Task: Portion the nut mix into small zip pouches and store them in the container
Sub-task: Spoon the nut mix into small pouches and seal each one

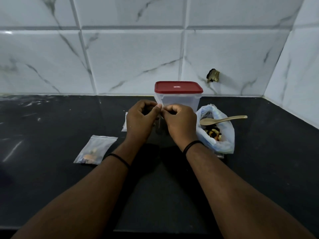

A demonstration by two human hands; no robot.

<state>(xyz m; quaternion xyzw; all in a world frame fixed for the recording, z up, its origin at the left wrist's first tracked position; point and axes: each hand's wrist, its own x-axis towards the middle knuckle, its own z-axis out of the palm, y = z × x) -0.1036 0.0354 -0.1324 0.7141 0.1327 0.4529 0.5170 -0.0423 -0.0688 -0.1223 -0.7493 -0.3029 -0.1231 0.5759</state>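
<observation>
Head view. A small clear zip pouch [160,118] is pinched at its top edge between the curled fingers of the left hand [140,120] and the right hand [180,122], held above the black stone countertop [51,121]; its contents cannot be told. Just behind the hands, a clear plastic container [179,100] is seen, closed by a red lid [178,87]. Right of the right hand, a pale plastic bag of nut mix [215,133] lies open, with a beige spoon [222,120] laid across it. Left of the left forearm, a filled clear zip pouch [95,150] lies flat. Beside the left hand, further empty pouches [124,121] are partly hidden.
</observation>
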